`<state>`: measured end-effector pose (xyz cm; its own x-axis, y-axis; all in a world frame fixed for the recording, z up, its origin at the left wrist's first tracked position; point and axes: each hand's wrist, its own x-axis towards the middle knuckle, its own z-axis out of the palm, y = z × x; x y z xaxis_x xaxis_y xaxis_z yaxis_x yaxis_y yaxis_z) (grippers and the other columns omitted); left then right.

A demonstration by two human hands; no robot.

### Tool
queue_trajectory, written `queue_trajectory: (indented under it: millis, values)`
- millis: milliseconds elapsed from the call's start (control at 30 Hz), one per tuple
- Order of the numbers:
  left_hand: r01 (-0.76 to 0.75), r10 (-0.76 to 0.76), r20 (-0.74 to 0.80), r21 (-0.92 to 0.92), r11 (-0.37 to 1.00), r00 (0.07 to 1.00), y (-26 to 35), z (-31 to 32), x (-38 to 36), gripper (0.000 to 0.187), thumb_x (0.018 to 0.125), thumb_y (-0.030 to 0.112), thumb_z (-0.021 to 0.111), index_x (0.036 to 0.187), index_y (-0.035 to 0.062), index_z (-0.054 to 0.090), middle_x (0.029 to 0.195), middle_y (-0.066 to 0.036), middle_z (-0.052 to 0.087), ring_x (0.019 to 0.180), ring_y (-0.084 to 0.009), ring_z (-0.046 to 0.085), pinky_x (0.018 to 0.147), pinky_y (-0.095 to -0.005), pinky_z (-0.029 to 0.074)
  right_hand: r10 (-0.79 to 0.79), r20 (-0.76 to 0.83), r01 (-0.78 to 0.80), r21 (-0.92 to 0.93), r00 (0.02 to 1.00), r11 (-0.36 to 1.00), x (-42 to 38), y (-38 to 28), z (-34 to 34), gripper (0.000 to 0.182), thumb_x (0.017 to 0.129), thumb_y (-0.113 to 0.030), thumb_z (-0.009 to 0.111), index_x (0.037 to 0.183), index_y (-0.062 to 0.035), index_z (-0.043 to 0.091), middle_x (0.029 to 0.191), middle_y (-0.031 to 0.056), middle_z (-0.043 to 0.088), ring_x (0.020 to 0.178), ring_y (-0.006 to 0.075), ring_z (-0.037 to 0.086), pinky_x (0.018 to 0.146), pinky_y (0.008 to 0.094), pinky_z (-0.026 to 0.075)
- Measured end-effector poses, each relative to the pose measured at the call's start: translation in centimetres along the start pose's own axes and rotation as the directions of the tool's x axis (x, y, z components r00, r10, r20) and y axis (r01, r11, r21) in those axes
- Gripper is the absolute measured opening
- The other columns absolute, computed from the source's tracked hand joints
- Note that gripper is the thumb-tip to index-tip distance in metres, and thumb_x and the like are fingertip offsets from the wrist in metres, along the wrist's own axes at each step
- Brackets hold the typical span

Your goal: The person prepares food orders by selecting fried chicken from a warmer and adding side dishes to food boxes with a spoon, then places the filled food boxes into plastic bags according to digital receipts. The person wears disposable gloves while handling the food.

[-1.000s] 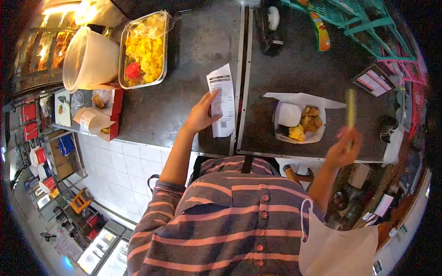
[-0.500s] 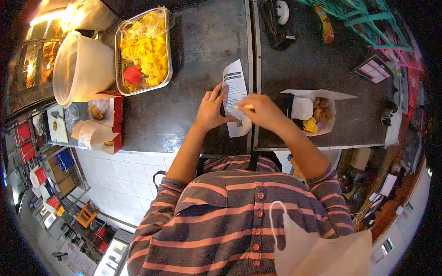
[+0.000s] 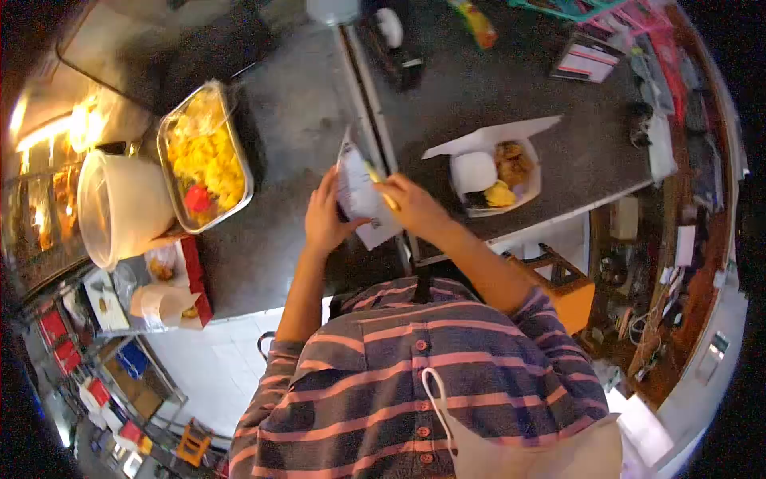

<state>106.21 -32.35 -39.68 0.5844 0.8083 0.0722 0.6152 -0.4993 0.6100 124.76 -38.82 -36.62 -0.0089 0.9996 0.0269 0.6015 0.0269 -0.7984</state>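
Note:
A printed paper slip [image 3: 361, 191] lies on the dark counter beside the metal seam, slightly blurred. My left hand [image 3: 325, 217] rests at its left edge, fingers apart, with the thumb over the lower part of the slip. A yellow pen [image 3: 381, 188] is pinched in my right hand [image 3: 415, 209], its tip over the right side of the slip. To the right stands an open paper box [image 3: 520, 203] with a white portion, brown fried pieces [image 3: 512, 163] and a yellow portion [image 3: 499, 194].
At the left are a metal tray [image 3: 247, 188] of yellow food with a red item, a translucent tub [image 3: 137, 203] and a red-edged box [image 3: 193, 271]. A small framed card [image 3: 585, 61] and a teal basket [image 3: 558, 8] sit at the upper right.
The whole view has turned and shifted, so the counter appears tilted and its items lie further left. The pen now points up and left, and the slip's upper end looks more folded.

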Motion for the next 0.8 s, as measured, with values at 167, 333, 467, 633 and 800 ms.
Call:
queue_trajectory:
  millis: [167,333,467,633,800]
  values:
    - [0.162,-0.172,-0.073,-0.130,0.978,0.982,0.9,-0.2,0.8,0.077,0.061,0.011,0.073,0.127,0.0054,0.033,0.126,-0.016,0.035,0.095,-0.0260,0.054,0.078,-0.0327,0.047,-0.302,-0.368,0.270,-0.137,0.880,0.953,-3.3,-1.7,-8.0,0.032,0.071,0.000,0.060,0.102,-0.0089,0.058,0.086,0.0125,0.052,0.071,0.0261,0.055,0.061,0.0324,0.045]
    - [0.156,-0.158,-0.096,-0.025,0.987,0.983,2.6,2.0,1.8,0.067,0.067,0.011,0.068,0.125,0.0051,0.036,0.118,-0.015,0.042,0.094,-0.0265,0.054,0.074,-0.0331,0.046,-0.245,-0.813,-0.003,-0.291,0.529,0.957,-8.9,7.1,-19.3,0.014,0.079,-0.013,0.054,0.087,-0.0022,0.054,0.088,0.0145,0.054,0.081,0.0285,0.052,0.069,0.0385,0.042]
    - [0.180,-0.164,-0.113,0.147,0.973,0.980,7.2,6.1,3.5,0.065,0.068,0.015,0.066,0.125,0.0060,0.036,0.122,-0.015,0.041,0.105,-0.0312,0.046,0.085,-0.0363,0.041,-0.188,-0.695,-0.259,-0.484,0.694,0.836,-8.5,19.7,-26.1,0.027,0.081,-0.015,0.050,0.105,-0.0024,0.047,0.094,0.0175,0.053,0.089,0.0328,0.051,0.077,0.0437,0.041]
    - [0.152,-0.138,-0.134,0.102,0.983,0.981,11.0,9.9,6.8,0.057,0.068,0.015,0.066,0.120,0.0057,0.043,0.128,-0.016,0.037,0.116,-0.0342,0.037,0.092,-0.0364,0.035,0.177,-0.410,-0.392,-0.528,0.895,0.753,-7.5,26.6,-28.5,0.041,0.077,-0.022,0.056,0.115,-0.0072,0.045,0.112,0.0160,0.047,0.104,0.0346,0.044,0.087,0.0478,0.034]
    - [0.302,-0.241,-0.319,0.158,0.940,0.917,14.3,9.9,7.6,0.043,0.073,0.004,0.060,0.115,0.0057,0.048,0.124,-0.016,0.041,0.112,-0.0313,0.043,0.094,-0.0346,0.035,-0.199,-0.305,0.139,-0.206,0.931,0.969,-1.4,15.8,-30.7,0.045,0.077,-0.025,0.059,0.115,-0.0058,0.046,0.118,0.0165,0.045,0.109,0.0327,0.043,0.093,0.0403,0.033]
